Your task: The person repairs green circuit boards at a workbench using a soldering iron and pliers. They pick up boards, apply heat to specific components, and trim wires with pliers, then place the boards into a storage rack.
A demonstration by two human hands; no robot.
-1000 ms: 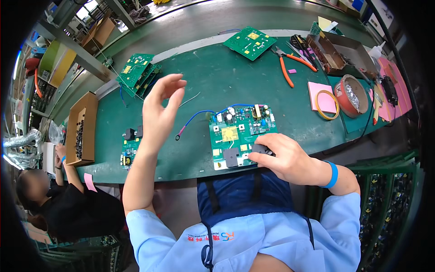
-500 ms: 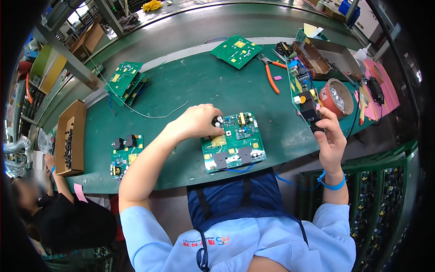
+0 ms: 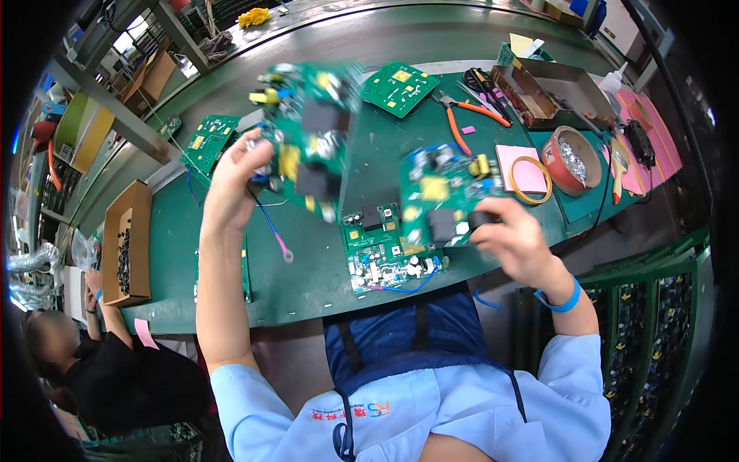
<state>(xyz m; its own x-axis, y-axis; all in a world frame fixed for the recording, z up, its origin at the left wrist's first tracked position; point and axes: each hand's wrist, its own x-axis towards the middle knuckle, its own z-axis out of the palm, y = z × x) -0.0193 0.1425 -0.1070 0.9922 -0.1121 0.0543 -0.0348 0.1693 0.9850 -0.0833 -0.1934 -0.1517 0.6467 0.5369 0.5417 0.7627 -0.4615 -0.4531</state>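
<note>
My left hand [image 3: 235,177] is raised above the bench, closed on the edge of a green circuit board [image 3: 314,146] that stands tilted and blurred by motion. A blue wire with a ring terminal hangs beside it. To the right, my right hand [image 3: 514,240] grips a black part at the corner of a second circuit board [image 3: 419,214], held tilted over the bench. Below and between them another circuit board [image 3: 385,269] lies near the bench's front edge, partly covered by the right-hand board. Past my left forearm, one more board [image 3: 247,269] is mostly hidden.
Boards lie at the back, one left [image 3: 212,138] and one centre [image 3: 400,88]. Orange-handled pliers [image 3: 456,127], a tape ring [image 3: 531,179] on a pink pad, a red tub [image 3: 568,165] and an open box [image 3: 550,96] are at right. Left stands a cardboard box [image 3: 138,246]; a person sits beyond.
My left hand has lifted a circuit board up and leftward; another board shows where it was. My right hand has brought its board leftward from the right side, uncovering the tape ring and pink pad.
</note>
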